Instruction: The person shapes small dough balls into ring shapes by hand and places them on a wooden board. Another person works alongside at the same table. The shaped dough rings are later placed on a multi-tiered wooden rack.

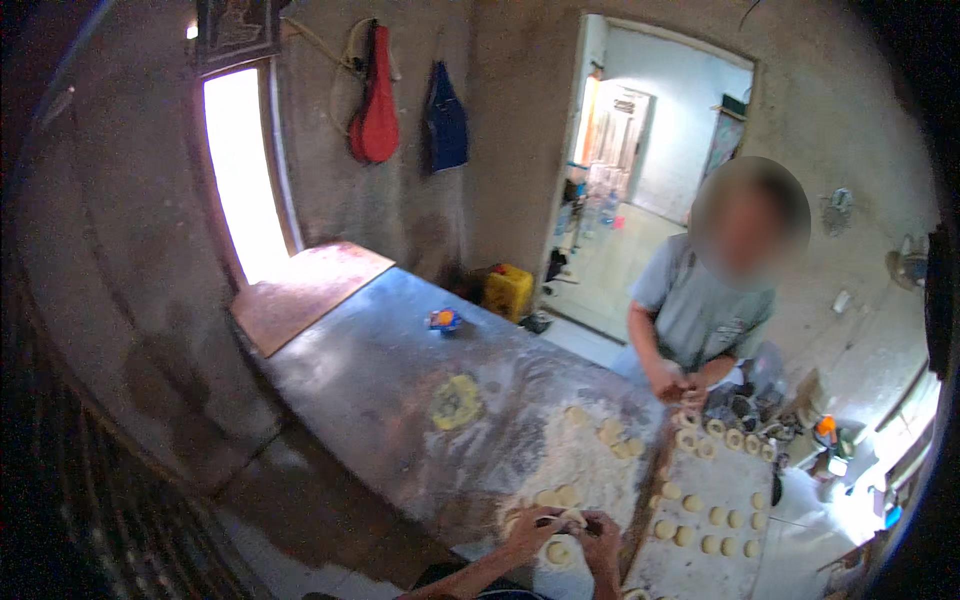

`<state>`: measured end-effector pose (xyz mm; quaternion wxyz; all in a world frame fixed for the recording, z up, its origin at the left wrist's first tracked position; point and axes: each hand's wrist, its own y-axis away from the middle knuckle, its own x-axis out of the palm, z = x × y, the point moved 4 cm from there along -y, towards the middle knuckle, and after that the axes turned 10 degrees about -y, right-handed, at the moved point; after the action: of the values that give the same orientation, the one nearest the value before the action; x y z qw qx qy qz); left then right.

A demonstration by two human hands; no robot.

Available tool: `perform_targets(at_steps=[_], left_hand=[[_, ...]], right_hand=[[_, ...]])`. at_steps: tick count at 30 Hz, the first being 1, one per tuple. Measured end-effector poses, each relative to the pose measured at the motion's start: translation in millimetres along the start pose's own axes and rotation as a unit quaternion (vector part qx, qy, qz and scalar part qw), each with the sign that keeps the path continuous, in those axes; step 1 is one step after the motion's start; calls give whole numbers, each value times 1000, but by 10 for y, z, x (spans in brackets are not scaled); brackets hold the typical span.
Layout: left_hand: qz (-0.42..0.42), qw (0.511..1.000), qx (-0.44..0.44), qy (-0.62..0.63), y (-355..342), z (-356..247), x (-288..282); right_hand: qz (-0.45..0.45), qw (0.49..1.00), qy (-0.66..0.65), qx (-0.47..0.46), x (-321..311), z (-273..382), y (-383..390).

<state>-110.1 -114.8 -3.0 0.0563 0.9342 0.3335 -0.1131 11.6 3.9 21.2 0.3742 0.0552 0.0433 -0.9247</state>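
At the table's near edge, both my hands are together at a small piece of pale dough (568, 517). My left hand (535, 528) grips it from one side with the fingers closed, and my right hand (600, 538) pinches it from the other. Just behind my hands, a few round dough pieces (556, 496) lie on the floured tabletop. Another dough round (558, 552) shows below, between my wrists. The fingers partly cover the dough, so its exact shape is hard to make out.
To the right, a floured board (700, 565) carries several dough rounds and, farther back, dough rings (735, 439). A co-worker (705, 300) stands beyond it, hands together. On the dark table (350, 370) are a yellow patch (455, 402), a small blue-and-orange packet (443, 320) and more dough pieces (620, 438).
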Motion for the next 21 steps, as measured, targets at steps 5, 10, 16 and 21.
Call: perform_targets(at_steps=[5,10,16,21], left_hand=[[-5,1000,24,-8,112,-94,110],[47,996,51,-53,134,-199,279],[22,985,141,-93,42,-595,448],[163,937,-31,308,-40,-514,948]], right_hand=[[-8,1000,-10,-6,-62,-40,92],[-55,996,61,-20,-204,-108,205],[-67,996,-34,-40,-437,49,254],[68,951,-301,9,-771,430,332]])
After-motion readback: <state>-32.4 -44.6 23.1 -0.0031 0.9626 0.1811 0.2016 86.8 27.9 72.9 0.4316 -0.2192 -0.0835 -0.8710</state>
